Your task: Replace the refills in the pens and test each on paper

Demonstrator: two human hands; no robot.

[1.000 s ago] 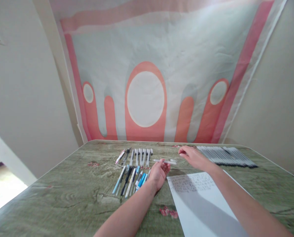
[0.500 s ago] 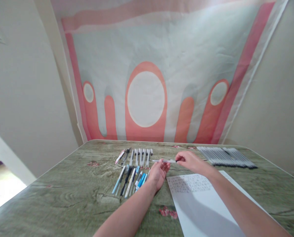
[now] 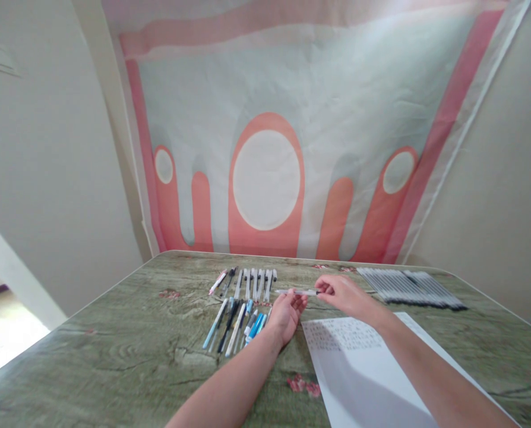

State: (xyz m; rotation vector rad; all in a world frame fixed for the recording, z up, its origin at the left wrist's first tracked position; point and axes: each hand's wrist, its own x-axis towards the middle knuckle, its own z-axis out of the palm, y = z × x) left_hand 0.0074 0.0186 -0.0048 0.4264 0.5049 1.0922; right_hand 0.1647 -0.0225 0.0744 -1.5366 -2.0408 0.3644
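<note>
A slim clear pen (image 3: 304,292) with a dark end lies level between my two hands above the table. My left hand (image 3: 287,315) is turned palm up, its fingers closed round the pen's left part. The fingertips of my right hand (image 3: 340,291) pinch the dark right end. Left of my left hand lies a group of blue, white and black pens (image 3: 235,324). Behind them stands a row of clear pens (image 3: 256,284) side by side, with a pink-and-white pen (image 3: 218,282) at its left.
White paper with handwriting (image 3: 359,368) lies under my right forearm. Many clear refills or pens with dark tips (image 3: 410,287) are lined up at the back right of the wood-patterned table (image 3: 127,351). A pink-and-grey patterned sheet (image 3: 314,89) hangs behind.
The view has shifted slightly. Both hands keep nearly the same place, with the pen still between them.
</note>
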